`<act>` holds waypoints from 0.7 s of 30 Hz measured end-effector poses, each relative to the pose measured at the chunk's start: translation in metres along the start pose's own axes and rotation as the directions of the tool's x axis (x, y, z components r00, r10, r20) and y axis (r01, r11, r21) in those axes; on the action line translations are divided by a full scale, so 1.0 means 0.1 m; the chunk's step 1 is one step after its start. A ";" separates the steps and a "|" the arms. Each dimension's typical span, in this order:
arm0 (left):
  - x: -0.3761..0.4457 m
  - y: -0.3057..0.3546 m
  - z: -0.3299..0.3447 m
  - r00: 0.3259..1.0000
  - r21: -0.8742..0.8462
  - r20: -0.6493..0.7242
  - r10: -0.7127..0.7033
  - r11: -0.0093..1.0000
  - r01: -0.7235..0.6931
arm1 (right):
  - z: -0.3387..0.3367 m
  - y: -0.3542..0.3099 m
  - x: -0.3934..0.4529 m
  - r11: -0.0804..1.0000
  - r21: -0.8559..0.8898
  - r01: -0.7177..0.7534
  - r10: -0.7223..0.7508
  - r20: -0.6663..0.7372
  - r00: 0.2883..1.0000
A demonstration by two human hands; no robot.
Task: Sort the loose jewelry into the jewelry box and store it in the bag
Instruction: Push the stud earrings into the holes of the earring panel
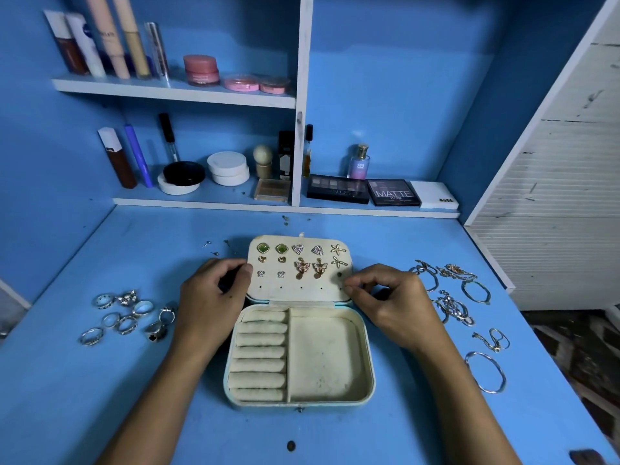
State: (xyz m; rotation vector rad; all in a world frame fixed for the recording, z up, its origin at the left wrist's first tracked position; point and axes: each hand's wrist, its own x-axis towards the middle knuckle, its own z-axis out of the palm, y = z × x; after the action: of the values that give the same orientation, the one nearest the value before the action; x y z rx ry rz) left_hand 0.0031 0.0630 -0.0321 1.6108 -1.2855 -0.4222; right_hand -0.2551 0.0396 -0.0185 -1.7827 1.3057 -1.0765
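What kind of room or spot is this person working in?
Most likely a home dressing table or vanity nook. Blue shelves behind hold makeup tubes and compacts, a perfume bottle stands beside eyeshadow palettes, and an open jewelry box sits on the blue tabletop.

Cosmetic tubes [110, 38], jars [228, 168] and eyeshadow palettes [339, 188] line blue shelves [174, 92].
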 end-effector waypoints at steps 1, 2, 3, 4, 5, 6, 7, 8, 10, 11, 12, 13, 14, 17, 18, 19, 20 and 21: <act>0.00 0.00 0.00 1.000 -0.001 0.000 -0.001 1.000 0.001 | 0.00 0.00 0.00 1.000 -0.001 0.002 -0.002 -0.001 1.000; 0.00 0.01 0.00 1.000 -0.003 0.001 -0.003 1.000 0.003 | 0.01 0.00 0.00 1.000 -0.003 0.005 -0.005 -0.002 1.000; -0.01 0.01 0.00 1.000 -0.005 0.002 -0.004 1.000 0.004 | 0.01 0.00 0.00 1.000 -0.006 0.008 -0.008 -0.003 1.000; -0.01 0.01 0.00 1.000 -0.005 0.002 -0.003 1.000 0.003 | 0.01 0.00 0.00 1.000 -0.009 0.012 -0.012 -0.003 1.000; -0.01 0.01 0.00 1.000 -0.002 0.000 0.000 1.000 0.000 | 0.02 0.01 0.00 1.000 -0.011 0.018 -0.018 -0.001 1.000; -0.01 0.01 0.00 1.000 -0.001 -0.001 0.001 1.000 -0.001 | 0.02 0.01 0.00 1.000 -0.010 0.025 -0.025 0.003 1.000; -0.01 0.01 0.00 1.000 -0.003 -0.001 0.001 1.000 -0.001 | 0.02 0.01 0.00 0.999 -0.010 0.031 -0.031 0.006 1.000; -0.01 0.01 0.00 1.000 -0.007 -0.001 -0.001 1.000 0.001 | 0.03 0.02 0.00 0.999 -0.009 0.033 -0.032 0.011 0.999; -0.01 0.02 0.00 1.000 -0.017 0.000 -0.005 1.000 0.005 | 0.02 0.01 0.00 1.000 0.006 0.016 -0.016 0.031 0.999; -0.01 0.02 0.00 1.000 -0.020 0.000 -0.004 1.000 0.004 | 0.02 0.01 -0.01 1.000 0.018 0.012 -0.013 0.035 0.999; -0.01 0.02 -0.01 1.000 -0.022 -0.002 0.001 1.000 -0.001 | 0.02 0.00 -0.01 0.999 0.030 0.018 -0.019 0.027 0.999; -0.01 0.02 -0.01 1.000 -0.026 -0.003 0.006 1.000 -0.006 | 0.03 -0.01 -0.01 0.999 0.035 0.030 -0.031 0.008 0.999; -0.01 0.02 -0.01 1.000 -0.032 -0.001 0.008 0.999 -0.008 | 0.02 -0.01 -0.01 0.999 0.030 0.044 -0.044 -0.016 0.999; -0.02 0.02 -0.01 1.000 -0.053 0.002 0.008 0.999 -0.008 | 0.01 -0.03 0.00 0.998 0.009 0.054 -0.054 -0.083 0.995; -0.02 0.01 0.00 1.000 -0.059 0.002 0.008 0.998 -0.008 | 0.00 -0.03 0.00 0.999 0.020 0.038 -0.036 -0.092 0.995; -0.02 0.01 0.00 1.000 -0.064 0.002 0.009 0.998 -0.009 | -0.01 -0.02 0.00 0.999 0.031 0.014 -0.011 -0.091 0.996; -0.02 0.01 -0.01 1.000 -0.070 0.003 0.010 0.998 -0.010 | -0.02 -0.02 0.01 0.999 0.033 -0.011 0.014 -0.086 0.996; -0.02 0.02 -0.01 1.000 -0.073 0.003 0.014 0.997 -0.013 | -0.02 -0.01 0.01 0.999 0.031 -0.035 0.038 -0.079 0.996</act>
State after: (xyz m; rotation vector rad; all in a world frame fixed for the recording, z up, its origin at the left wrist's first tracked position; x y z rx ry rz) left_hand 0.0024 0.0650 -0.0308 1.5401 -1.2690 -0.4588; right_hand -0.2559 0.0387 -0.0163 -1.7036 1.3579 -1.1510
